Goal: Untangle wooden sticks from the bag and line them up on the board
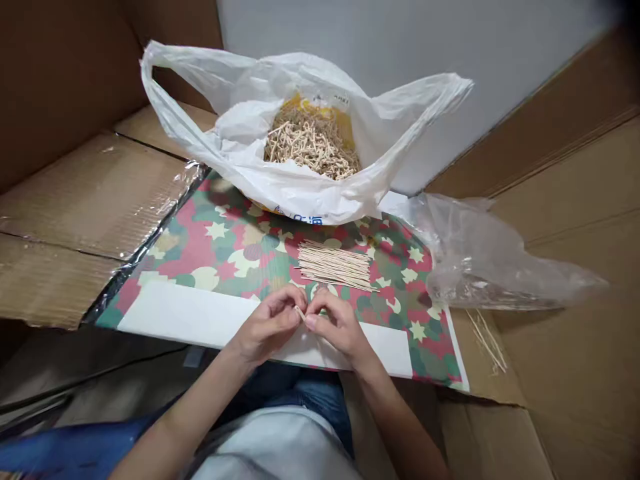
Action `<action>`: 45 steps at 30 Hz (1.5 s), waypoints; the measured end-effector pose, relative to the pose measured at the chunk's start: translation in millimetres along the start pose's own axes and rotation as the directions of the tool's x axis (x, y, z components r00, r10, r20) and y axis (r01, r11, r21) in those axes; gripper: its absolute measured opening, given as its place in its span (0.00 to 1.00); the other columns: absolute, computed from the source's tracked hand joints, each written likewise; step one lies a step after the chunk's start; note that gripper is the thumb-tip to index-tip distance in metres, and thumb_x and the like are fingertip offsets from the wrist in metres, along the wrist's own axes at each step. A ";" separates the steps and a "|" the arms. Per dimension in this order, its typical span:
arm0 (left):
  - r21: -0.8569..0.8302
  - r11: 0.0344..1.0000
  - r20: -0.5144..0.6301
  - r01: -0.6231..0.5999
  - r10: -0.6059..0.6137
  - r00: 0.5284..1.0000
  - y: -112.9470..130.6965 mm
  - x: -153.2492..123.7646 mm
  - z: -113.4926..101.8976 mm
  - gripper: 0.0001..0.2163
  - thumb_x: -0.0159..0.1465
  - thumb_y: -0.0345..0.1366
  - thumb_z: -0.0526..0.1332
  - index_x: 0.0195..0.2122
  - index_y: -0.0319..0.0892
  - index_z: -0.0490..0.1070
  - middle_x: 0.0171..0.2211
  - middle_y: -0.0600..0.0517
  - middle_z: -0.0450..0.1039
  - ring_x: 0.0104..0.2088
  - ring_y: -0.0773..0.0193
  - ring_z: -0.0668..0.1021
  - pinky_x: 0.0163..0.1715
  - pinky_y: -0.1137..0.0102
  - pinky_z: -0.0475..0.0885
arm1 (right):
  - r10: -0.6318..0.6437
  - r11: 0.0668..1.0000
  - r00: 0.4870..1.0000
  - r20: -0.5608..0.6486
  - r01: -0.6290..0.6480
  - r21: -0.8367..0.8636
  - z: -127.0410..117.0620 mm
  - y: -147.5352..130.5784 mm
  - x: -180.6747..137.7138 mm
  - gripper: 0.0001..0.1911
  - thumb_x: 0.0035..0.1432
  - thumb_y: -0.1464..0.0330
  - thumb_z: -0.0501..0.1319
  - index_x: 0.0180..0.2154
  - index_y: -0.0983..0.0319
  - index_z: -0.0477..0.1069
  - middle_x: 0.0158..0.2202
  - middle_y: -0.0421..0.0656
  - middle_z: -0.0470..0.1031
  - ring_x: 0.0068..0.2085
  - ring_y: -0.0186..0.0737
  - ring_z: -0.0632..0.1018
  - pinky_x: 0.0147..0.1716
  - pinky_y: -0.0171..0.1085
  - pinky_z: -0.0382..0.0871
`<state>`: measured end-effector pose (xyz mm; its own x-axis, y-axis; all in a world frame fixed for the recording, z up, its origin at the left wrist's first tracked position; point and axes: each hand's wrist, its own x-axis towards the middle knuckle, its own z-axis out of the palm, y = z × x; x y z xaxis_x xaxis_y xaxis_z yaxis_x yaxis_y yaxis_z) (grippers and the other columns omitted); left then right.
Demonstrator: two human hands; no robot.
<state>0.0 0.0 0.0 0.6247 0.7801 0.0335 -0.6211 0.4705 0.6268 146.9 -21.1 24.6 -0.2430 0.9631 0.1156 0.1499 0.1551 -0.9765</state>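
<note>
From my remote station I view 2 bare hands above the near edge of a patterned board (220, 257). Left hand (273, 323) and right hand (337, 323): thumb and fingertips of each drawn together in a pinch on 1 bent pale strand (300, 312), held between them over a white strip (185, 317). Just beyond lies a bundle of straight strands (335, 265), roughly parallel. Behind it, a white plastic bag (320, 198) gapes around many short, curled pieces (313, 147). At right I note a clear plastic bag (480, 257).
</note>
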 end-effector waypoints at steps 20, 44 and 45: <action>0.067 0.995 0.008 -0.073 0.072 0.997 7.0 -0.9 4.4 0.08 0.58 0.37 0.58 0.32 0.37 0.70 0.29 0.51 0.62 0.29 0.66 0.69 0.30 0.72 0.64 | 0.113 0.973 0.994 0.014 -0.113 0.200 8.5 -3.2 -4.8 0.07 0.54 0.67 0.57 0.26 0.61 0.63 0.23 0.37 0.67 0.26 0.32 0.70 0.29 0.33 0.63; 0.004 0.996 -0.158 -0.089 0.088 0.984 0.1 -3.1 8.7 0.05 0.57 0.35 0.60 0.30 0.39 0.70 0.30 0.53 0.60 0.27 0.70 0.67 0.27 0.74 0.64 | 0.150 0.973 0.988 0.041 -0.155 0.169 13.4 -3.4 -5.0 0.04 0.54 0.67 0.57 0.29 0.61 0.63 0.24 0.37 0.67 0.27 0.32 0.71 0.31 0.33 0.64; -0.001 0.996 -0.155 -0.089 0.087 0.984 0.1 -3.1 8.9 0.04 0.57 0.35 0.60 0.30 0.40 0.70 0.30 0.53 0.60 0.27 0.70 0.68 0.26 0.74 0.64 | 0.149 0.973 0.988 0.039 -0.154 0.170 13.6 -3.5 -5.1 0.05 0.54 0.67 0.56 0.29 0.61 0.63 0.24 0.37 0.68 0.27 0.32 0.71 0.31 0.33 0.64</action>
<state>2.3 -6.0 6.9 0.4869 0.8728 -0.0332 -0.6744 0.3998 0.6207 134.5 -29.5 25.0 -0.2547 0.9663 -0.0387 0.0200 -0.0347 -0.9992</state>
